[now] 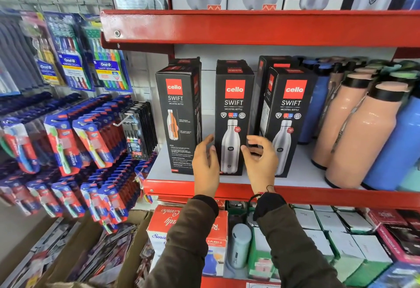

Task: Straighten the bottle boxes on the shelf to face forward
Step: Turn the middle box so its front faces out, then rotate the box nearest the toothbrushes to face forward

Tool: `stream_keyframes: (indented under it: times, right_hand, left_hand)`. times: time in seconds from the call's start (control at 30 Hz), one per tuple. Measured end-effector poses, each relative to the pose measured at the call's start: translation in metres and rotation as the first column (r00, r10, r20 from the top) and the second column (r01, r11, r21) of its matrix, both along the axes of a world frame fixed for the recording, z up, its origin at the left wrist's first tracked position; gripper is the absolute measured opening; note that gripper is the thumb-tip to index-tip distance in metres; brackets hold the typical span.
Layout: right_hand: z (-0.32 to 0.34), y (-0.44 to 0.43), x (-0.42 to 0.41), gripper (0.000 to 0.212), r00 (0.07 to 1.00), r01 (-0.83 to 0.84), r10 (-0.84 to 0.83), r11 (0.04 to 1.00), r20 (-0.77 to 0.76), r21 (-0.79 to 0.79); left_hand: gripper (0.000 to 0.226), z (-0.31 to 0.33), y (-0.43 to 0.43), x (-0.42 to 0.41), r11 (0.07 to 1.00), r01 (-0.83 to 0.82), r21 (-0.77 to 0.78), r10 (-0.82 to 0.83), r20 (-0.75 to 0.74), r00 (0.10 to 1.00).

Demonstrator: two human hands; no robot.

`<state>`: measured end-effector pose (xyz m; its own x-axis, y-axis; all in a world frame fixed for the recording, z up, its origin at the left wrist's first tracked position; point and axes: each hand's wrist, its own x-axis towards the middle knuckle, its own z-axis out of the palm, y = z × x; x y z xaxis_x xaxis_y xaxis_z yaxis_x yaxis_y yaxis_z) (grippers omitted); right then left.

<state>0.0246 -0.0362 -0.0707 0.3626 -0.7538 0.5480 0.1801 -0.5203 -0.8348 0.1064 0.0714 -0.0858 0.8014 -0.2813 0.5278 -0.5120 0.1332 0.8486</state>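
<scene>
The bottle boxes [234,119] are matt black cardboard with glossy red logos. The shelf [250,27] is glossy red painted metal. Beside them, peach bottles [359,137] look smooth and shiny, with matt black collars.

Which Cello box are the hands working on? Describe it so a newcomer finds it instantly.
On the red-edged middle shelf, three black Cello Swift boxes stand in the front row, left of the peach bottles. It is the middle box, between the left hand and right hand. Unlike the left box, it shows a plain steel bottle.
</scene>
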Motion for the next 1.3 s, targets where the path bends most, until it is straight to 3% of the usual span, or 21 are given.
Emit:
stream_keyframes:
  times: [0.13,0.27,0.43,0.53,0.67,0.83,1.1,1.3]
  right_hand:
    - [0.007,0.017,0.003,0.021,0.999,0.022,-0.019,0.997,0.043,-0.075]
    - [0.015,0.039,0.017,0.021,0.997,-0.056,0.061,0.991,0.036,-0.123]
    - [0.015,0.069,0.042,0.032,0.968,-0.245,0.241,0.967,-0.069,-0.065]
    - [0.011,0.083,0.058,0.042,0.932,-0.323,0.323,0.946,-0.167,0.029]
    - [0.005,0.094,0.077,0.048,0.911,-0.291,0.294,0.955,-0.288,0.054]
    - [0.000,0.102,0.082,0.055,0.927,-0.276,0.280,0.960,-0.251,0.052]
    - [0.018,0.106,0.090,0.080,0.953,-0.193,0.174,0.980,-0.249,-0.053]
    - [0.020,0.107,0.095,0.079,0.970,-0.138,0.128,0.990,-0.206,-0.036]
  left_hand:
    - [0.033,0.007,0.014,-0.001,0.992,-0.021,-0.123,0.030,0.072,0.997]
    - [0.033,0.014,0.032,0.012,0.975,-0.113,-0.193,0.141,0.139,0.980]
    - [0.043,0.016,0.054,0.040,0.948,-0.270,-0.170,0.283,0.060,0.957]
    - [0.048,0.014,0.066,0.056,0.978,-0.187,-0.093,0.184,-0.038,0.982]
    - [0.046,0.013,0.078,0.070,0.995,0.033,-0.091,-0.055,-0.244,0.968]
    - [0.038,0.019,0.093,0.077,0.970,0.161,-0.184,-0.216,-0.335,0.917]
    - [0.050,0.020,0.110,0.084,0.964,0.125,-0.235,-0.177,-0.214,0.961]
    - [0.044,0.015,0.114,0.089,0.954,0.155,-0.256,-0.192,-0.123,0.974]
